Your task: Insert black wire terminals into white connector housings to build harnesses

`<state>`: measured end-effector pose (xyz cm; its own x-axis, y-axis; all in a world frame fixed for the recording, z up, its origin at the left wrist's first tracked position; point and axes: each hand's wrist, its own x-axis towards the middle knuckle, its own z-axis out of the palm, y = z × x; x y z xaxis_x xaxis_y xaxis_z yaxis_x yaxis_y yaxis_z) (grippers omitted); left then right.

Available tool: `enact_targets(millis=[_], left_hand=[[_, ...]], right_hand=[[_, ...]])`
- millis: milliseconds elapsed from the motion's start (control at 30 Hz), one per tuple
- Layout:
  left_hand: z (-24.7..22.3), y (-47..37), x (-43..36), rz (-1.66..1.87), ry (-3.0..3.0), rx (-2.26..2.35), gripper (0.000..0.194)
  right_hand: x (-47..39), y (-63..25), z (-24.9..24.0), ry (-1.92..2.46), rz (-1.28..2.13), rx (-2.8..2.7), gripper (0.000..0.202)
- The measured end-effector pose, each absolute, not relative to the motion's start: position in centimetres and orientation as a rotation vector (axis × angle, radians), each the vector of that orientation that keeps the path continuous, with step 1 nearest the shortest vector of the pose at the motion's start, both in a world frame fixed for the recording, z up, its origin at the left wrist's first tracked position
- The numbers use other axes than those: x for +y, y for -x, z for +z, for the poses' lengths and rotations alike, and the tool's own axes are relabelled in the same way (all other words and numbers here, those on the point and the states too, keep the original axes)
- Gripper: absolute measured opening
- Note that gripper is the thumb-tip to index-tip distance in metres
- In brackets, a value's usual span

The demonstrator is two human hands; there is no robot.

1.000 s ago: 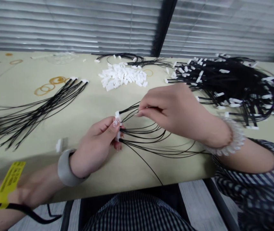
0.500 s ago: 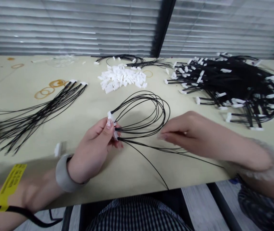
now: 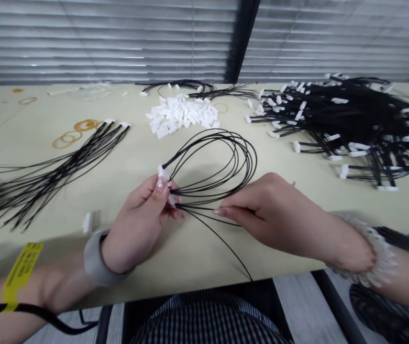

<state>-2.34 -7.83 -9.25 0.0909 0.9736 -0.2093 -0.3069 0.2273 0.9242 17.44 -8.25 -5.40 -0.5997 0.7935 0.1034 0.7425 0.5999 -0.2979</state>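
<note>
Between the thumb and fingers of my left hand (image 3: pixel 147 203) are white plastic connectors (image 3: pixel 171 198), partly covered by the fingertips. Thin black wires (image 3: pixel 222 135) leave the connectors, loop round to the right and come back to them. A few loose wires trail from the lower connector, one of them reaching the table's front edge. My right hand (image 3: pixel 261 208) is closed in a pinch on some of the black wires, to the right of the connectors. How many wires lie between its fingers is hidden.
A heap of white connectors (image 3: pixel 182 116) lies beyond the hands. Finished-looking black harnesses (image 3: pixel 362 114) are piled at the right. At left are a wire bundle (image 3: pixel 60 167), rubber bands (image 3: pixel 68 137) and a single connector (image 3: pixel 88 222). A blind-covered window backs the table.
My right hand has moved left along the wires, closer to the connectors. The wire loop has shifted slightly, while my left hand keeps its hold almost in place.
</note>
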Motion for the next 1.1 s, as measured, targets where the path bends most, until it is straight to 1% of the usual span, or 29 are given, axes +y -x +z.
enact_targets(millis=[67, 167, 233, 300, 367, 500, 600, 667, 733, 833, 900, 1000, 1100], left_hand=[[-9.4, 2.4, -7.8, 1.160, -0.859, 1.032, 0.016], [-9.7, 2.5, -7.7, 1.177, -0.909, 1.052, 0.016], [-10.0, 2.7, -7.7, 1.158, -0.963, 1.089, 0.017], [-10.2, 2.8, -7.8, 1.141, -1.014, 1.135, 0.018], [-10.3, 2.9, -7.9, 1.133, -1.072, 1.164, 0.017], [-10.4, 3.0, -8.1, 1.101, -1.158, 1.215, 0.020], [-10.2, 3.0, -8.2, 1.097, -1.143, 1.209, 0.022], [-10.1, 3.0, -8.3, 1.112, -1.126, 1.149, 0.021], [-10.1, 3.1, -8.4, 1.125, -1.110, 1.076, 0.020], [-10.1, 3.2, -8.6, 1.134, -1.113, 1.027, 0.019], [-10.2, 3.2, -8.6, 1.136, -1.124, 1.015, 0.018], [-10.4, 3.1, -8.5, 1.180, -1.126, 1.004, 0.017], [-10.3, 3.0, -8.5, 1.210, -1.137, 0.998, 0.017]], right_hand=[[-8.9, -17.2, -5.4, 1.224, 0.005, -2.624, 0.028], [-9.9, -16.6, -4.9, 0.992, -0.522, -2.619, 0.026], [-10.6, -16.2, -4.3, 0.854, -0.681, -2.653, 0.026], [-11.2, -15.6, -3.9, 0.824, -0.674, -2.703, 0.025], [-12.0, -14.9, -3.9, 0.888, -0.525, -2.746, 0.024], [-13.7, -13.6, -4.9, 0.958, -0.065, -2.744, 0.023], [-14.5, -13.9, -5.0, 1.079, 0.416, -2.734, 0.019], [-14.5, -14.8, -4.5, 1.250, 0.792, -2.576, 0.016], [-14.0, -15.8, -4.0, 1.372, 1.042, -2.272, 0.016], [-12.6, -16.8, -4.2, 1.463, 1.316, -1.946, 0.022], [-11.8, -16.9, -4.8, 1.481, 1.432, -1.926, 0.024], [-11.2, -16.5, -5.4, 1.389, 1.489, -1.995, 0.027], [-11.2, -16.2, -5.7, 1.307, 1.643, -1.930, 0.030]])
